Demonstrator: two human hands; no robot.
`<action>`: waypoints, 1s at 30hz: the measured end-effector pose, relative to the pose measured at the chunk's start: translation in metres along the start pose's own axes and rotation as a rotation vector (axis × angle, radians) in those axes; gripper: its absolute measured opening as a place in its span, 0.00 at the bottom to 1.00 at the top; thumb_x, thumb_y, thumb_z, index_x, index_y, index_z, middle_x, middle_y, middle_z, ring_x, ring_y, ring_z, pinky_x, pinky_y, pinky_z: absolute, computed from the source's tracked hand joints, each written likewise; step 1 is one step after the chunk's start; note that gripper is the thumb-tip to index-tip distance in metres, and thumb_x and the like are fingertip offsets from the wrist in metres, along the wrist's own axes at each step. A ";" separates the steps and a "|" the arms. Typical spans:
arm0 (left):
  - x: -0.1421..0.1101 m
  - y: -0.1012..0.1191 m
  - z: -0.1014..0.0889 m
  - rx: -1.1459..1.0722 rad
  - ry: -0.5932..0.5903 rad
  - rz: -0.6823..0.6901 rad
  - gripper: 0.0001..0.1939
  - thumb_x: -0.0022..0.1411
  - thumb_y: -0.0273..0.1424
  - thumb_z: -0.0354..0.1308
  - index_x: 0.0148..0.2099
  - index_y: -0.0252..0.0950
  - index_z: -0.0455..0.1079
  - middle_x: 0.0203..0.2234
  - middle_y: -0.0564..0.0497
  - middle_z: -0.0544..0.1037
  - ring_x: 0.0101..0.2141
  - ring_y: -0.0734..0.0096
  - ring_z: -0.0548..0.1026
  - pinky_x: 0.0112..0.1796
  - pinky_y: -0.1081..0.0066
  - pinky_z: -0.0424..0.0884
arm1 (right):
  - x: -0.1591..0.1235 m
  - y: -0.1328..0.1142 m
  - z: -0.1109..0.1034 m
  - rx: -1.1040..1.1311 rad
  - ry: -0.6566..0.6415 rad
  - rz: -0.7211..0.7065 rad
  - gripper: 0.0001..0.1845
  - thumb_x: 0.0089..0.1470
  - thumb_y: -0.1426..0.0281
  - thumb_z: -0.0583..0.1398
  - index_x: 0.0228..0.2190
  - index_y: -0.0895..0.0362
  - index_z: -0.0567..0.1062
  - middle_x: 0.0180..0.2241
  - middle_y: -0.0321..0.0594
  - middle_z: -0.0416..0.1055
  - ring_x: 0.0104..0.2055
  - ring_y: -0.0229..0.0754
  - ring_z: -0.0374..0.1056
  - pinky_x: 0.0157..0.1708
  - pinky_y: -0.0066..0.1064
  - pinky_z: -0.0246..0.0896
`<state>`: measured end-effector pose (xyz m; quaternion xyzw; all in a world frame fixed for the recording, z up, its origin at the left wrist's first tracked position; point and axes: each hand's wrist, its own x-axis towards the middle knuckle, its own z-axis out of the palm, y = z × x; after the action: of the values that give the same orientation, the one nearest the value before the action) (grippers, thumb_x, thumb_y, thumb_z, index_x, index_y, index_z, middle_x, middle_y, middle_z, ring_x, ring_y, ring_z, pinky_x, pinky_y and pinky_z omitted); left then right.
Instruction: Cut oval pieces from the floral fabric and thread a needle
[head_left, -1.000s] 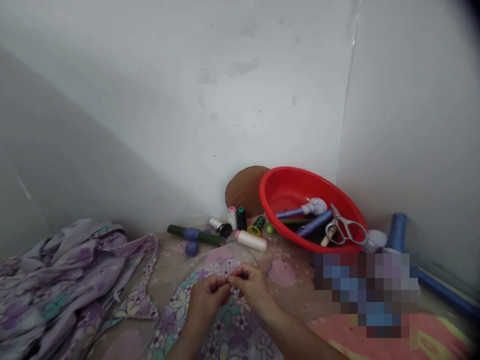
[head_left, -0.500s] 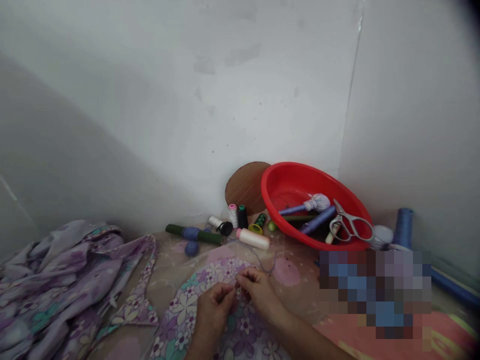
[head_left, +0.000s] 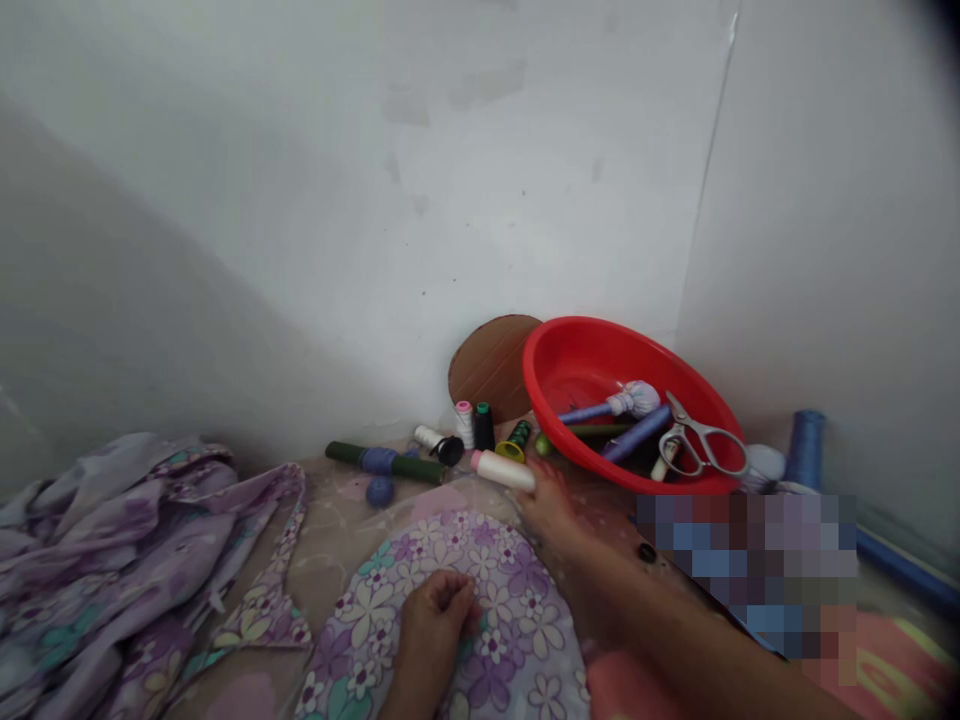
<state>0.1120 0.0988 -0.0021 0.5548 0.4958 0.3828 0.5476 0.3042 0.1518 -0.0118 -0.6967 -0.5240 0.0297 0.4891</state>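
A white thread spool lies on its side, its near end just at the reaching fingers of the right hand. The curled left hand rests on a curved piece of lilac floral fabric spread flat.

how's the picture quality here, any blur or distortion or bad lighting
In the head view, the light is dim and flat with no hard glare; the white wall looks curved by the wide lens; the right hand looks slightly soft; a pixelated patch hides the area below the red plastic basin.
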 end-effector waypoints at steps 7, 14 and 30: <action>-0.002 0.003 0.000 0.005 -0.011 -0.013 0.11 0.39 0.37 0.55 0.17 0.35 0.63 0.09 0.56 0.66 0.14 0.77 0.62 0.18 0.76 0.58 | 0.014 0.005 0.009 -0.062 -0.098 0.063 0.19 0.34 0.75 0.58 0.34 0.59 0.71 0.35 0.45 0.66 0.38 0.46 0.61 0.38 0.34 0.54; -0.002 0.001 0.002 0.008 -0.009 0.008 0.09 0.40 0.35 0.54 0.17 0.35 0.61 0.08 0.57 0.65 0.13 0.78 0.61 0.17 0.77 0.57 | 0.015 -0.020 -0.015 0.538 -0.119 0.213 0.16 0.38 0.65 0.58 0.32 0.59 0.69 0.23 0.36 0.65 0.20 0.35 0.58 0.20 0.26 0.53; -0.003 -0.001 0.001 0.126 -0.032 0.043 0.08 0.45 0.33 0.51 0.19 0.35 0.60 0.10 0.58 0.64 0.14 0.78 0.61 0.19 0.77 0.56 | 0.041 -0.094 -0.089 0.716 -0.141 0.113 0.20 0.45 0.57 0.53 0.35 0.60 0.67 0.14 0.29 0.57 0.14 0.29 0.51 0.14 0.21 0.45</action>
<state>0.1123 0.0953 -0.0028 0.6048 0.4980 0.3538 0.5109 0.3059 0.1225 0.1207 -0.5055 -0.4736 0.2861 0.6620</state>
